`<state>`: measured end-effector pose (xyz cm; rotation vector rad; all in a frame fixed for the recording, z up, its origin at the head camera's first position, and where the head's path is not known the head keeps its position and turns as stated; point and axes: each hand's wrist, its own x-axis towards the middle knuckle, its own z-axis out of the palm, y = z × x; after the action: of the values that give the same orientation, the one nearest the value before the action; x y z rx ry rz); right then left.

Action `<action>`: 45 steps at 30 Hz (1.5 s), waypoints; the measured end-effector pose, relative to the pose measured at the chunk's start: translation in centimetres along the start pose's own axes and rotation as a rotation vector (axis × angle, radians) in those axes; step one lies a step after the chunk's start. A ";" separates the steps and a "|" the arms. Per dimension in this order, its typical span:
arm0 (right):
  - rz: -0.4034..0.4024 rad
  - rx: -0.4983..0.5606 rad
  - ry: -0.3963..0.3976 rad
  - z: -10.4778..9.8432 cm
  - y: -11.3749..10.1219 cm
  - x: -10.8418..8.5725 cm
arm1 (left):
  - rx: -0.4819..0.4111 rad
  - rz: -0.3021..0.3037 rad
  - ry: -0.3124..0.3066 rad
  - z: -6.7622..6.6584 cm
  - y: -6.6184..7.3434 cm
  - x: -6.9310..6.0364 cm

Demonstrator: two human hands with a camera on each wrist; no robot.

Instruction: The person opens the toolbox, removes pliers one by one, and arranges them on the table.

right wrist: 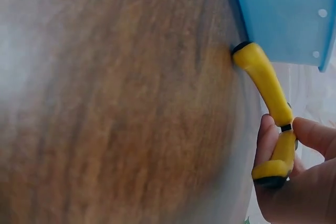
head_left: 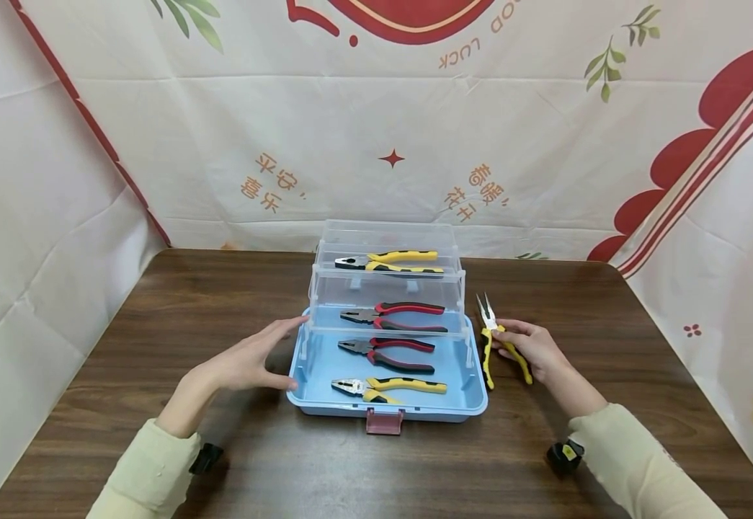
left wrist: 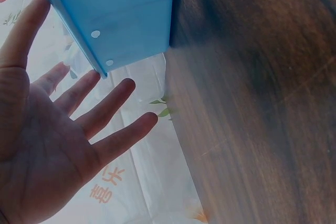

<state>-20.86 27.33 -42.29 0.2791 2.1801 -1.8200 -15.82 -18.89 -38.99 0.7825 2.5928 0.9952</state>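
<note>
A light blue toolbox stands on the table with its clear stepped trays raised at the back. My left hand is at its left side, fingers spread, thumb and fingertips at the rim; the left wrist view shows the open palm. Right of the box, my right hand pinches yellow-and-black needle-nose pliers near the pivot. Their jaws point away and their handles stand spread. Inside the blue base lie yellow combination pliers and red-and-black combination pliers.
More red-and-black pliers show through the clear plastic, and yellow-handled pliers lie in the upper tray. A dark red latch hangs at the box's front. The brown wooden table ends at a printed white cloth behind.
</note>
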 end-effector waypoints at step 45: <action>-0.212 -0.600 0.075 0.0 0.7 -0.5 | -0.001 0.034 -0.006 -0.1 0.2 -0.1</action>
<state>-20.16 27.49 -42.81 -0.0177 2.7634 -1.1647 -15.73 -18.89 -38.79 0.8302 2.5819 1.0027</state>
